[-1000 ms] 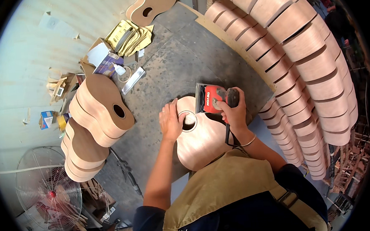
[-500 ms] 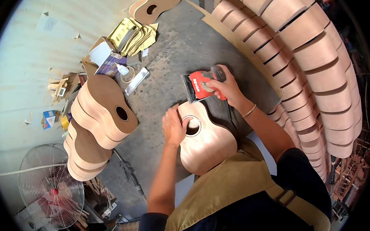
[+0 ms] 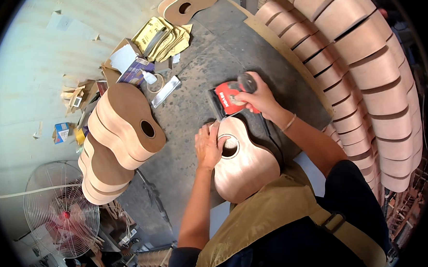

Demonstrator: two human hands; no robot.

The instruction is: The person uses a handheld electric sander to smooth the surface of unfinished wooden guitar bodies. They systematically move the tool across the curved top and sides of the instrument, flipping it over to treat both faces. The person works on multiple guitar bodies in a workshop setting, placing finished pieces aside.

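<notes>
A pale wooden guitar body (image 3: 247, 173) with a ringed round soundhole lies in front of me, its wide end against my apron. Across its left edge rests my left hand (image 3: 208, 146), the thumb hooked at the soundhole and the fingers curled over the side. My right hand (image 3: 264, 99) is wrapped round a red and black power sander (image 3: 225, 98). The sander is tilted at the far, narrow end of the body; whether its pad touches the wood there I cannot tell.
Stacked guitar bodies (image 3: 126, 123) stand left on the dark worktable (image 3: 196, 81). Beyond are yellow sandpaper sheets (image 3: 163, 39), a box, a small white bottle (image 3: 149, 77) and a tape roll. Another body (image 3: 195, 4) lies at the back. Tall rows of bodies (image 3: 374, 91) line the right; a fan (image 3: 61, 209) stands lower left.
The whole view has shifted, so most things appear farther right. The sander has moved slightly left relative to the guitar body. My left hand keeps its hold.
</notes>
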